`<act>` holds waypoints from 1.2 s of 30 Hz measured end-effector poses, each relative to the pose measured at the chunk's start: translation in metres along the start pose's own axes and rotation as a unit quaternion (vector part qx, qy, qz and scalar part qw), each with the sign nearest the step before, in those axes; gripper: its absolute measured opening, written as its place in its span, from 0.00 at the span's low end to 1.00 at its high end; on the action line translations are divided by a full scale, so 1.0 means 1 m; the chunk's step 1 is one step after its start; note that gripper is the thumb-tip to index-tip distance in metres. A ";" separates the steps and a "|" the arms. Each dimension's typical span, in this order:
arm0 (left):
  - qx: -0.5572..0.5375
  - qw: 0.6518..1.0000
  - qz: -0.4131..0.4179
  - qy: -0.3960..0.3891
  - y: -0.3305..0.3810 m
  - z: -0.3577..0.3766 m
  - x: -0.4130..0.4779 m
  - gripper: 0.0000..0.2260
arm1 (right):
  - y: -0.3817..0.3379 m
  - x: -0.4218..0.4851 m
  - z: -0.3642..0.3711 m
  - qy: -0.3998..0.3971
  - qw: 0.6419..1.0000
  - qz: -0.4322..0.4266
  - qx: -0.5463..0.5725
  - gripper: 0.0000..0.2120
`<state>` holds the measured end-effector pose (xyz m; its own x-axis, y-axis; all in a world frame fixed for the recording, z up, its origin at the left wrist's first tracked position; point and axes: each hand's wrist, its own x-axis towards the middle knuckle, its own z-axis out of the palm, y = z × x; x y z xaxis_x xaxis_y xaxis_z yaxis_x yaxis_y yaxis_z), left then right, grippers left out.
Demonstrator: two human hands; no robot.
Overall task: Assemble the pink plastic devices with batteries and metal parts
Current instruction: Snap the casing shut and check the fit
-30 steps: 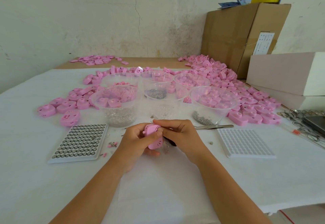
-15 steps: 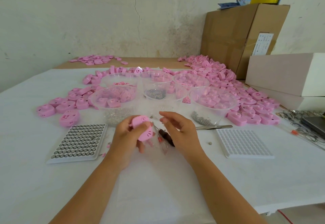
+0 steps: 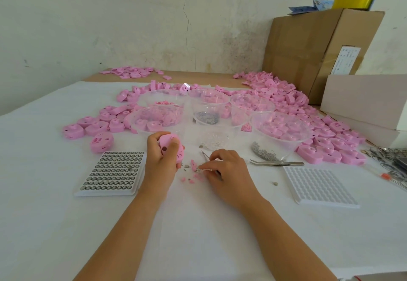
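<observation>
My left hand (image 3: pixel 159 159) grips a pink plastic device (image 3: pixel 170 148) upright just above the table, with the thumb across its face. My right hand (image 3: pixel 226 170) rests on the table to its right, fingertips pinched on a small metal part (image 3: pixel 198 169) among loose pink and metal bits (image 3: pixel 191 178). A thin pointed tool (image 3: pixel 203 154) lies partly under that hand. A white tray of button batteries (image 3: pixel 112 172) sits left of my left hand. Small metal parts (image 3: pixel 264 152) lie in a clear bowl at the right.
Several clear bowls (image 3: pixel 158 119) with pink pieces stand behind the hands, ringed by heaps of pink devices (image 3: pixel 286 102). Tweezers (image 3: pixel 275 162) and an empty white tray (image 3: pixel 319 188) lie at the right, with wire rings (image 3: pixel 392 161) beyond. A cardboard box (image 3: pixel 319 49) and white box (image 3: pixel 363 102) stand at the back right.
The hands have separated. My left hand carried the pink device up and left, and my right hand dropped to the loose parts on the table.
</observation>
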<state>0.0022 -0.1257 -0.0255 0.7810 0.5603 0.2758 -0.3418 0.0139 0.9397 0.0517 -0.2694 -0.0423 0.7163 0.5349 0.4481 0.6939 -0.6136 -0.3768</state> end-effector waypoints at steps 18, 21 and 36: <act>0.010 0.999 -0.033 -0.009 -0.001 0.005 -0.001 0.11 | -0.008 0.007 0.012 -0.003 0.999 0.032 -0.034 0.07; 0.011 0.999 -0.042 -0.019 -0.001 0.005 -0.001 0.13 | -0.010 0.007 0.014 -0.006 0.998 0.014 -0.054 0.07; -0.016 0.999 -0.022 0.019 0.003 0.002 0.001 0.09 | -0.016 0.006 0.016 0.000 0.999 -0.008 -0.053 0.09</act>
<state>0.0029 -0.1273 -0.0222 0.7752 0.5897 0.2266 -0.3252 0.0650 0.9434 0.0465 -0.2470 -0.0468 0.7049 0.5448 0.4542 0.6937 -0.6632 -0.2811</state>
